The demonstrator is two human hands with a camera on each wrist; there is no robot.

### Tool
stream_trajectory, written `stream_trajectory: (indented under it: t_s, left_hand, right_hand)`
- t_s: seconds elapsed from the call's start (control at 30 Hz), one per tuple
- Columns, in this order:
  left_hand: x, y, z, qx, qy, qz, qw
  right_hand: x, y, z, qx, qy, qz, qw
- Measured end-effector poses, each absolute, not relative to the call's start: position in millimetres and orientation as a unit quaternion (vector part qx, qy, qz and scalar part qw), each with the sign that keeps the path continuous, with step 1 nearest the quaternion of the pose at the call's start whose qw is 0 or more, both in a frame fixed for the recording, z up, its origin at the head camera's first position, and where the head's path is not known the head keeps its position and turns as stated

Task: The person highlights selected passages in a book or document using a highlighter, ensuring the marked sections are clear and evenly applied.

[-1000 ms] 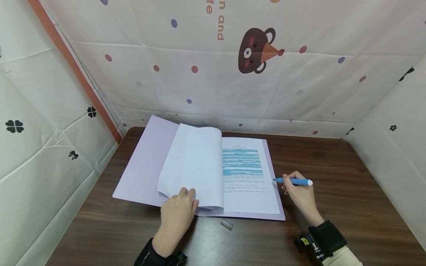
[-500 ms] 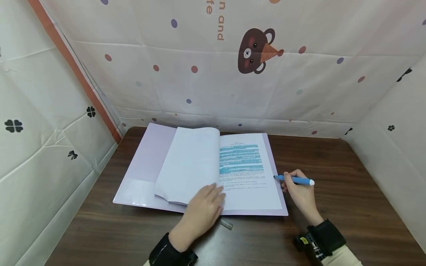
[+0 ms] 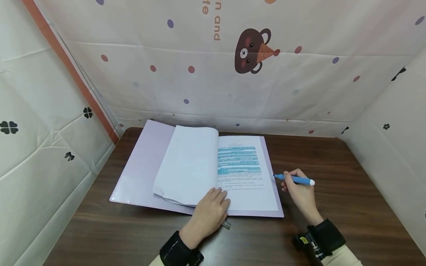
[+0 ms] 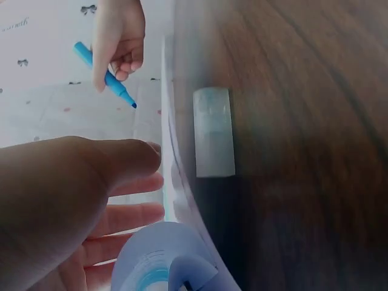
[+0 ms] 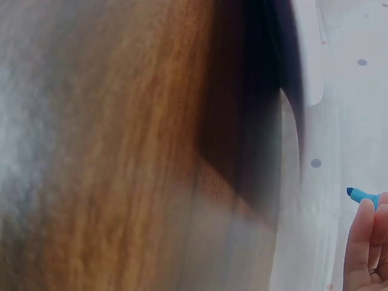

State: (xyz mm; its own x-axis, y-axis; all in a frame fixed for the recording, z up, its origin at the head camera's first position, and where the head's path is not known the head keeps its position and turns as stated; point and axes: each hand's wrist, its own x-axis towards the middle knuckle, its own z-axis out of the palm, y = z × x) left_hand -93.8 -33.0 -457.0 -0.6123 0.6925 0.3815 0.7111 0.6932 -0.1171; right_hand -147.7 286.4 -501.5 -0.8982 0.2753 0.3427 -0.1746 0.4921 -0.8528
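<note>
A lilac folder (image 3: 139, 166) lies open on the table, holding white sheets. Its left-hand sheets (image 3: 188, 162) are turned over and blank; the right-hand page (image 3: 246, 199) carries printed text, its upper part marked in blue. My left hand (image 3: 210, 210) rests with extended fingers on the bottom of the pages at the fold. In the left wrist view, curled paper (image 4: 145, 242) shows beneath those fingers. My right hand (image 3: 301, 194) pinches a blue marker (image 3: 297, 180), uncapped, its dark tip by the folder's right edge. The right wrist view catches only the marker's tip (image 5: 357, 194) and some fingers.
A small translucent, roughly cylindrical piece (image 4: 214, 133) lies on the brown table (image 3: 316, 162) in front of the folder, partly covered by my left hand in the head view. Patterned white cloth (image 3: 199, 88) walls the table at the back and sides.
My left hand has moved right, from the lower edge of the turned sheets to the fold, its fingers straightening. The folder has shifted slightly. The right hand keeps the marker in nearly the same place.
</note>
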Motion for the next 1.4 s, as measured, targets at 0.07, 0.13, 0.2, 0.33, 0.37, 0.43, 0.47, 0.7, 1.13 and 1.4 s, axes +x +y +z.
stream_trajectory:
  t_s: [0.07, 0.13, 0.2, 0.33, 0.37, 0.43, 0.47, 0.7, 1.13, 1.4]
  left_hand:
    - [-95.4, -34.1, -456.7, -0.387, -0.899, -0.024, 0.204]
    - [-96.6, -35.3, -456.5, -0.383, -0.9, -0.022, 0.206]
    - [-98.0, -36.1, -456.4, -0.379, -0.902, -0.021, 0.204]
    - [-101.6, -36.4, -457.5, -0.376, -0.904, -0.014, 0.202]
    - [-102.6, -36.2, -457.9, -0.377, -0.904, -0.012, 0.202]
    - [-104.6, -35.6, -458.8, -0.38, -0.903, -0.006, 0.203]
    - [-105.6, -35.4, -459.2, -0.381, -0.902, -0.003, 0.203]
    - [-110.9, -33.4, -460.6, -0.387, -0.901, 0.03, 0.195]
    - [-111.3, -38.4, -467.6, -0.354, -0.913, 0.005, 0.206]
    - [-109.4, -41.9, -470.8, -0.329, -0.927, -0.006, 0.177]
  right_hand:
    - [-146.5, 284.9, -499.3, -0.03, -0.836, 0.501, 0.221]
    - [-145.5, 283.5, -497.3, -0.033, -0.839, 0.498, 0.216]
    - [-144.6, 281.9, -495.0, -0.035, -0.84, 0.498, 0.21]
    - [-144.5, 280.0, -493.3, -0.038, -0.841, 0.499, 0.206]
    - [-145.0, 280.2, -494.3, -0.038, -0.841, 0.499, 0.208]
    - [-146.7, 281.8, -498.0, -0.039, -0.841, 0.497, 0.209]
    - [-147.9, 283.0, -500.9, -0.042, -0.842, 0.495, 0.209]
    - [-154.6, 289.9, -516.1, -0.059, -0.841, 0.499, 0.201]
    - [-154.5, 288.6, -518.5, -0.051, -0.834, 0.513, 0.195]
    - [-154.5, 286.8, -517.2, -0.041, -0.834, 0.513, 0.198]
